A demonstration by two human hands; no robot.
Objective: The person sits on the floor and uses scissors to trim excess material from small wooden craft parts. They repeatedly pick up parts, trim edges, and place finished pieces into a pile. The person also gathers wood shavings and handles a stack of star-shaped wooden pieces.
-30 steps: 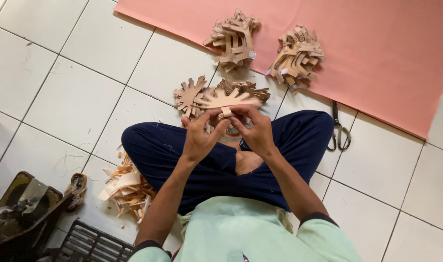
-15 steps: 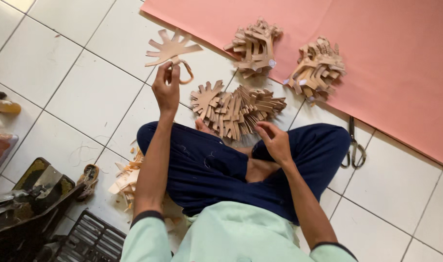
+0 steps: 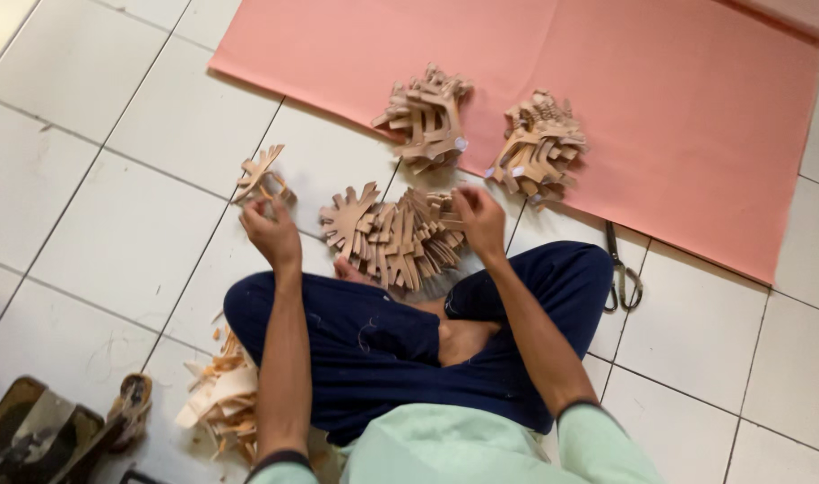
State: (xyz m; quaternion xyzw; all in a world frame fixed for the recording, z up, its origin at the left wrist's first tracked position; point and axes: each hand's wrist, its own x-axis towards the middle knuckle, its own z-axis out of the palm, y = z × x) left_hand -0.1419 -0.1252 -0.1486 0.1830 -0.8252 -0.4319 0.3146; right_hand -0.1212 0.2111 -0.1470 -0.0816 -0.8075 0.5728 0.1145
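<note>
Tan leather cutouts with splayed, finger-like tabs are what both hands work with in the head view. One single cutout (image 3: 261, 176) is pinched in the curled fingers of the left hand (image 3: 272, 235), raised over the white tiled floor (image 3: 114, 233) to the left of the knees. The right hand (image 3: 478, 220) rests with bent fingers on the upper right edge of the fanned pile of cutouts (image 3: 393, 236), which lies on the floor just in front of the crossed legs in dark blue trousers (image 3: 374, 345); whether it grips a piece cannot be told. Two more stacks of cutouts sit at the near edge of a salmon-pink sheet (image 3: 696, 108) spread over the tiles: a left stack (image 3: 426, 116) and a right stack (image 3: 537, 146), each showing small white tags. That makes three heaps and one loose piece. One pair of dark scissors (image 3: 621, 273) lies on the tiles beside the right knee, just below the sheet's edge. Pale offcut scraps (image 3: 223, 399) are heaped by the left thigh, and a dark machine part (image 3: 42, 435) fills the lower left corner.
</note>
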